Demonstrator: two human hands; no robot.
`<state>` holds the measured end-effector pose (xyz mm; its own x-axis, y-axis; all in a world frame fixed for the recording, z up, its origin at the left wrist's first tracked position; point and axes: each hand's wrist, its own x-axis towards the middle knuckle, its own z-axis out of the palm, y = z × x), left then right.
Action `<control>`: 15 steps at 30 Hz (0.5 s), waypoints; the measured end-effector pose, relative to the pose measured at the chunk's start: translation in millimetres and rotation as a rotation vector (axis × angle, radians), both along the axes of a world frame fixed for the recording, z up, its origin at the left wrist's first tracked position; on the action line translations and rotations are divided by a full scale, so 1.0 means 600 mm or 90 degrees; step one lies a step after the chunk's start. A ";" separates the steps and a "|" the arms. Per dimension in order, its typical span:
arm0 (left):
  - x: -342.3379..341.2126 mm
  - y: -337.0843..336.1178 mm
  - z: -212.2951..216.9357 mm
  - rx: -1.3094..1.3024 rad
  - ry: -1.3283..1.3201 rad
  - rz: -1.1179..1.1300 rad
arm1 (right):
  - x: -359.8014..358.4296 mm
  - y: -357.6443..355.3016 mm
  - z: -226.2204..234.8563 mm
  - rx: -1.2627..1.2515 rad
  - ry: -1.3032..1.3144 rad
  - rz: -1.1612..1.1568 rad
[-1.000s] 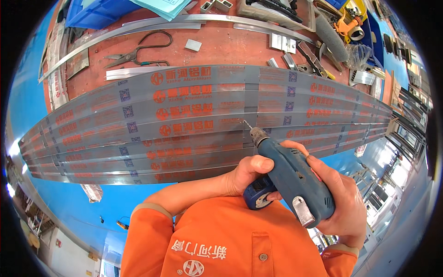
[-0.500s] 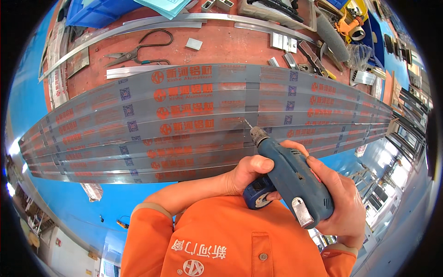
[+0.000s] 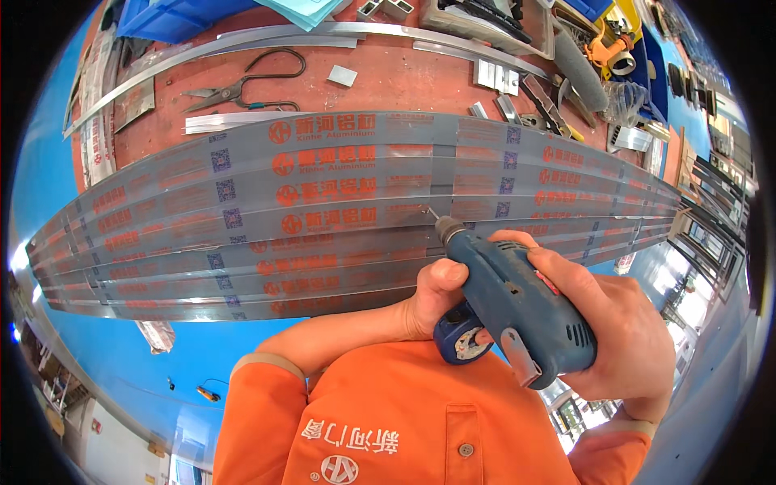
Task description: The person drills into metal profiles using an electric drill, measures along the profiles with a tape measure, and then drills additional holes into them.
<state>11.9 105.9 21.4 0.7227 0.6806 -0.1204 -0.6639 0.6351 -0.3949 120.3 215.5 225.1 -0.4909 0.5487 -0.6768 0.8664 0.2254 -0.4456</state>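
A dark blue power drill [image 3: 521, 303] lies slanted in front of my chest, its thin bit meeting the top face of a film-covered grey aluminium profile [image 3: 335, 218]. My right hand [image 3: 618, 331] wraps round the rear of the drill body. Beside the drill's front half, my left hand [image 3: 432, 295] is closed with its thumb against the casing; its other fingers are mostly hidden. Below that thumb shows a rounded blue piece [image 3: 462, 333] with a pale face, and I cannot tell if it belongs to the drill. Several such profiles lie side by side.
Beyond the profiles, a red worktop [image 3: 388, 77] holds scissors [image 3: 242, 89], a small metal plate [image 3: 343, 75] and a long metal strip [image 3: 291, 32]. A blue bin [image 3: 174, 18] stands far left; pliers [image 3: 550, 105] and an orange tool [image 3: 610, 52] lie right.
The drill's rear has swung right along with my right hand, while its bit stays at the same spot on the profile. My left thumb has shifted slightly left and away from me.
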 end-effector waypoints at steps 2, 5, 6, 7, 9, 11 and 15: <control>-0.001 -0.002 -0.002 -0.002 -0.027 0.006 | -0.005 -0.003 0.003 0.034 -0.029 0.037; -0.003 -0.004 0.002 -0.002 -0.039 0.019 | -0.016 -0.001 0.008 0.052 -0.056 0.081; -0.005 -0.007 0.004 -0.004 -0.037 0.028 | -0.020 0.000 0.010 0.050 -0.067 0.105; -0.006 -0.009 0.006 -0.006 -0.034 0.037 | -0.024 0.002 0.012 0.048 -0.077 0.129; -0.008 -0.010 0.007 -0.005 -0.034 0.045 | -0.025 0.001 0.015 0.049 -0.091 0.151; -0.008 -0.012 0.000 0.016 -0.026 0.027 | -0.020 -0.004 0.014 0.057 -0.081 0.147; -0.007 -0.013 -0.008 0.040 -0.018 0.006 | -0.013 -0.009 0.013 0.063 -0.067 0.132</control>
<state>7.6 98.3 16.5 0.7192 0.6926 -0.0561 -0.6584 0.6535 -0.3734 112.8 210.0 232.8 -0.5301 0.5092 -0.6780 0.8371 0.4414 -0.3231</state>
